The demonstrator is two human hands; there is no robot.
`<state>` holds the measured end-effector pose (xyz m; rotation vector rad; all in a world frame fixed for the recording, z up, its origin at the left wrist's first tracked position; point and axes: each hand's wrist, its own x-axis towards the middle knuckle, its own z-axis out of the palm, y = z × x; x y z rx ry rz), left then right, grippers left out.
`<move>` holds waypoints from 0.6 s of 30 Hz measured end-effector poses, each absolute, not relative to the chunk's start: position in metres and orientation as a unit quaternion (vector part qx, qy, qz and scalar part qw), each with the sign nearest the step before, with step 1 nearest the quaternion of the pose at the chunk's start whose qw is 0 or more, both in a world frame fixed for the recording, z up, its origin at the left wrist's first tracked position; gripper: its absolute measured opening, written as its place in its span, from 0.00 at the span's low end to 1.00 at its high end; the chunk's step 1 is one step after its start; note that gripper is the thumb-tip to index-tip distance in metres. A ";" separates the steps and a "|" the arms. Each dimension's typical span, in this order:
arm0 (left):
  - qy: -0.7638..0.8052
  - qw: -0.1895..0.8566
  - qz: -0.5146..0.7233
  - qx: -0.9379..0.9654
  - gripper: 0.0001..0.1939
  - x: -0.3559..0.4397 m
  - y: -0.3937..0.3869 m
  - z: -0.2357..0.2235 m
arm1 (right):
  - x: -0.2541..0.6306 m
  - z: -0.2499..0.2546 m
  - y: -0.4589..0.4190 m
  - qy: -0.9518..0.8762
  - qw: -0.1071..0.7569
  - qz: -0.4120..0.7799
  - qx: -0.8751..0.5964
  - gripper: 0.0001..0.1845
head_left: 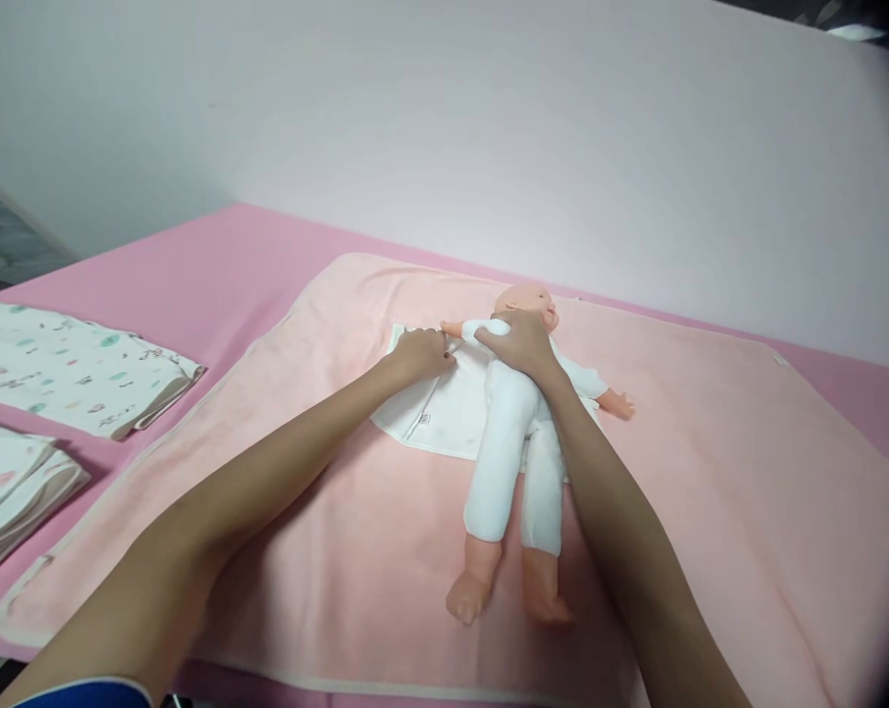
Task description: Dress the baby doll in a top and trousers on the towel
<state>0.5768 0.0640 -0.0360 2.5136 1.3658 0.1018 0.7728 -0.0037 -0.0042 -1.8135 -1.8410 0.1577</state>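
Note:
A baby doll (514, 462) in a white bodysuit lies on its back on a pale pink blanket (710, 472), head away from me. A white garment (437, 413) is spread under its left side. My left hand (420, 355) is closed on the garment's edge beside the doll's outstretched arm. My right hand (513, 342) is curled over the doll's chest and upper arm, just below its head, gripping it.
The blanket lies on a bed with a brighter pink sheet (215, 265). Folded patterned cloths (68, 369) sit at the left, with a second stack (9, 487) nearer me. A pale wall (563, 128) rises behind the bed.

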 end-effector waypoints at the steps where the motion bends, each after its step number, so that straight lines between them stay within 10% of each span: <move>1: 0.472 0.148 0.032 0.868 0.13 0.576 0.067 -0.034 | 0.773 -0.005 -0.003 -0.680 0.278 0.062 -0.675 0.23; 12: 0.503 0.378 0.109 0.770 0.13 0.548 0.099 -0.020 | 0.770 0.002 -0.009 -0.654 0.290 0.103 -0.691 0.24; 18: 0.472 0.283 0.194 0.812 0.13 0.555 0.086 -0.012 | 0.755 -0.010 -0.001 -0.718 0.217 0.028 -0.661 0.23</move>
